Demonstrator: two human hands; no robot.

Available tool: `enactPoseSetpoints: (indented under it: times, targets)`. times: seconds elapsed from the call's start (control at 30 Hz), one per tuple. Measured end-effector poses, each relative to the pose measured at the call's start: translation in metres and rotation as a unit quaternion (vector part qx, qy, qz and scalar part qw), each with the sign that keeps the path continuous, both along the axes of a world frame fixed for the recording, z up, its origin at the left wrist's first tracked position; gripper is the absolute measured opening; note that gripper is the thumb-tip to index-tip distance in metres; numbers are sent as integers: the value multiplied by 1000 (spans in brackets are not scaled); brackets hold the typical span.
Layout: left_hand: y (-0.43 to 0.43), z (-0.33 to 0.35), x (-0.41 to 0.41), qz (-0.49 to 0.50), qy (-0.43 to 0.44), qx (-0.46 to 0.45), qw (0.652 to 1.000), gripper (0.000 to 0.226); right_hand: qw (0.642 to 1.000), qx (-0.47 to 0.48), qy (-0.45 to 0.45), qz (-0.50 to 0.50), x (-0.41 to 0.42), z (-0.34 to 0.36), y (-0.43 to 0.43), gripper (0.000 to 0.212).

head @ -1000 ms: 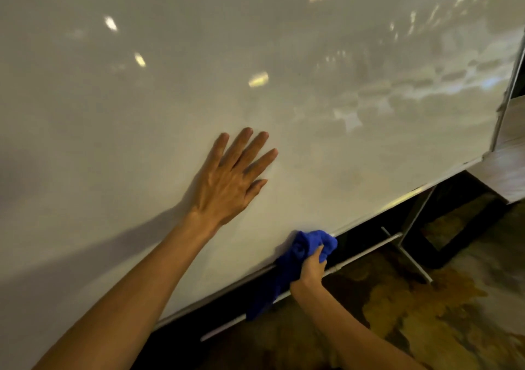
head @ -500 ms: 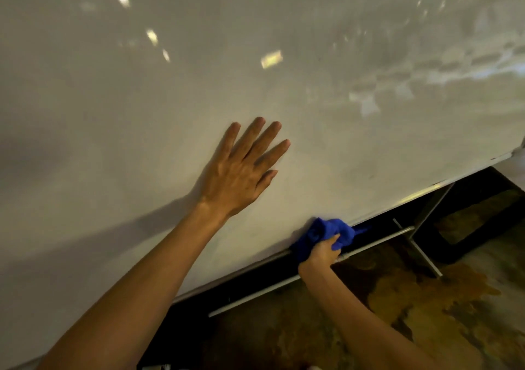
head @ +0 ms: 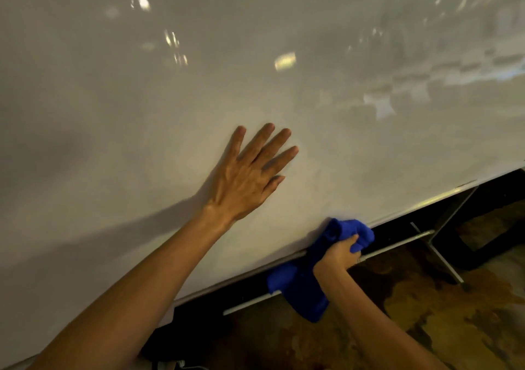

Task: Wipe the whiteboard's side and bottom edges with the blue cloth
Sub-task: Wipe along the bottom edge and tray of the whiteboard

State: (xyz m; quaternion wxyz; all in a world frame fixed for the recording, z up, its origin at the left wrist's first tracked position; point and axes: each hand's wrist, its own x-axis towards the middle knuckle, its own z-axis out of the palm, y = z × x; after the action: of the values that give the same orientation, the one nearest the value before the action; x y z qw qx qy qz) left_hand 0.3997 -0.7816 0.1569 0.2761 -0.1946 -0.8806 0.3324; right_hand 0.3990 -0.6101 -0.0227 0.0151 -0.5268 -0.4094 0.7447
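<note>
2 hands working: left hand (head: 244, 182) is pressing flat, fingers spread, holding nothing, on the whiteboard (head: 312, 100); right hand (head: 336, 256) is clenching the blue cloth (head: 301, 281) against its bottom edge (head: 412, 206). The dangling tail is risking snagging the stand's crossbar (head: 397, 244).

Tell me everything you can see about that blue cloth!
The cloth is bright blue and soft-looking, like microfibre, all scrunched up. The right hand squeezes its top bunch in a tight grip and presses it against the whiteboard's bottom edge. The rest hangs loose below the edge, in front of the thin metal rail, above the patterned floor.
</note>
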Motion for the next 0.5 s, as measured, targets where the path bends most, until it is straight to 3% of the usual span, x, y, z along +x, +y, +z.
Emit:
enactPoseSetpoints:
  times: [0.17,0.43,0.5]
  targets:
    - [-53,8,27,-12,-7,-13,1000,63,1000,-3,5,10,38,-5,-69,54]
    - [-160,10,97,-25,10,-20,999,60,994,-96,55,19,116,-9,-199,36]
    - [-184,8,113,-23,8,-21,999,61,994,-88,46,41,137,-7,-225,39]
